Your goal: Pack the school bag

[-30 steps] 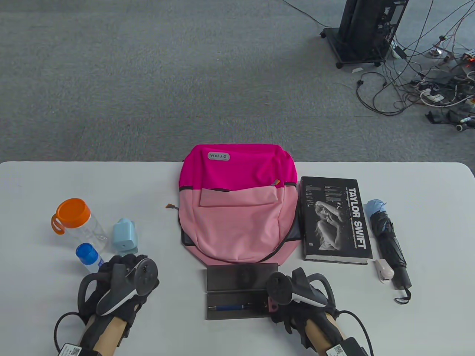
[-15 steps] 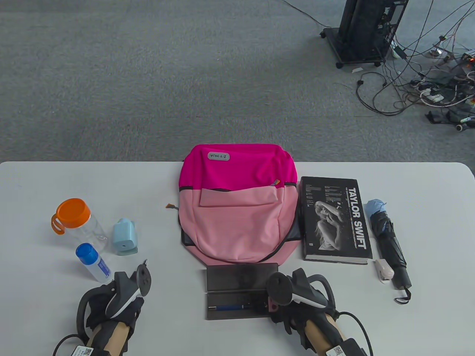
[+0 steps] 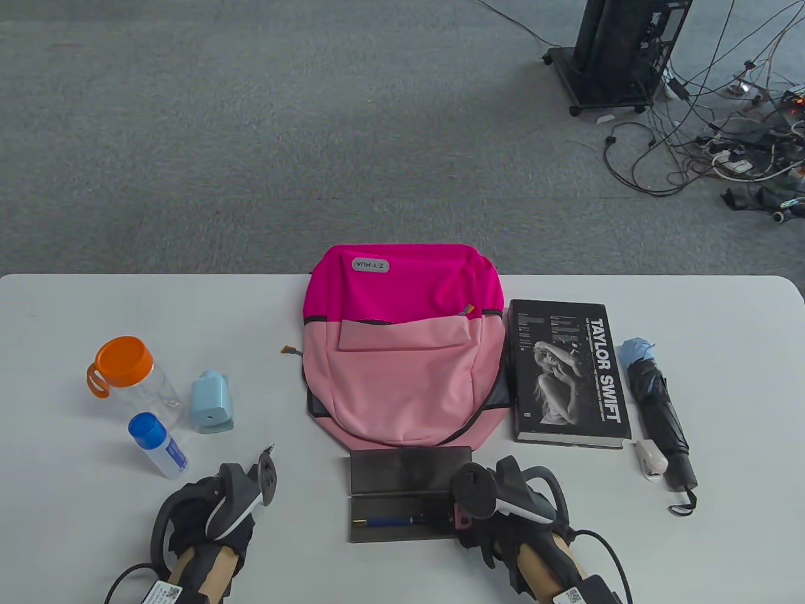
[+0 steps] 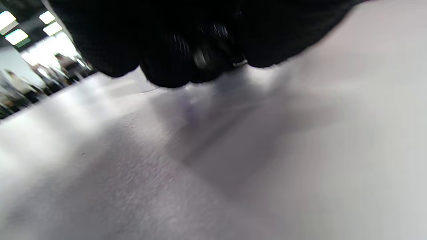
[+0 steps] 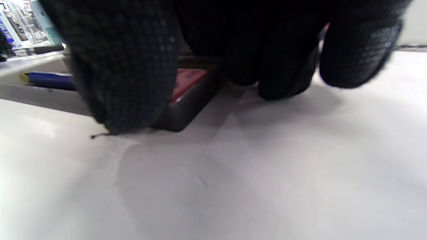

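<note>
The pink school bag (image 3: 402,352) lies flat in the middle of the table. In front of it an open dark pencil case (image 3: 402,497) holds a blue pen (image 3: 390,521) and a small pink thing (image 3: 462,520). My right hand (image 3: 487,522) grips the case's right end; in the right wrist view my thumb and fingers (image 5: 123,83) sit around the case's corner (image 5: 190,110). My left hand (image 3: 210,516) hovers low over bare table left of the case, its fingers (image 4: 166,66) curled; whether they hold something is hidden.
Left of the bag stand an orange-lidded bottle (image 3: 129,374), a light blue sharpener (image 3: 210,402) and a blue-capped glue stick (image 3: 157,443). To its right lie a black book (image 3: 569,371), a folded umbrella (image 3: 660,415) and a small white clip (image 3: 649,459).
My left hand has drawn back from the glue stick and sharpener and moved right toward the pencil case. My right hand has stayed on the case.
</note>
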A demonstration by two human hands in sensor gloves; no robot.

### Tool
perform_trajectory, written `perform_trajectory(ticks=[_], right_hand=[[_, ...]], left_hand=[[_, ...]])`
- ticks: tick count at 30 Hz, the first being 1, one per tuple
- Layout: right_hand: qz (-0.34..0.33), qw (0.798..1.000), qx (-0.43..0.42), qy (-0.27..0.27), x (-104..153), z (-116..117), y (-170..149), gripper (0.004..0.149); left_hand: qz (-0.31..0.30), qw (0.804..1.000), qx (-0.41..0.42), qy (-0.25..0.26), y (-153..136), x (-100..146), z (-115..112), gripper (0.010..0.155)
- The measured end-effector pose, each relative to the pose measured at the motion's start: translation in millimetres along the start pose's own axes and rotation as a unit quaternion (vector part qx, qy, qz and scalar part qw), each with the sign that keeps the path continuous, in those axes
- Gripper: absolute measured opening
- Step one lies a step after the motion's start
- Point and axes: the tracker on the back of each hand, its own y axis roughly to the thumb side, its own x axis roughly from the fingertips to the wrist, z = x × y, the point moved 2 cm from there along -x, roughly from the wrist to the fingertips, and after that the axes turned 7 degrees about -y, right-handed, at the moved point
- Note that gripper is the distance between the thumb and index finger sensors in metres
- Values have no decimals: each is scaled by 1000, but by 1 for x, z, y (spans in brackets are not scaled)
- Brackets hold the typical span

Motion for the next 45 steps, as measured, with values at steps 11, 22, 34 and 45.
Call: perform_trajectory(ticks=[11, 22, 34, 45], right_hand=[[5, 1000, -5, 4, 0, 0, -1, 86], [7, 1000, -6, 2, 1, 0, -1, 85], [9, 1000, -6, 4, 1, 0, -1, 85], [10, 1000, -7, 3, 1, -1, -1, 85]], left_hand=[[-204, 970, 53, 125, 29, 65, 95, 53], [-347, 925, -14, 154, 127, 77, 71, 51], [-349, 919, -9, 181, 155, 70, 55, 45], [-276, 930, 54, 238, 127, 64, 73, 58]])
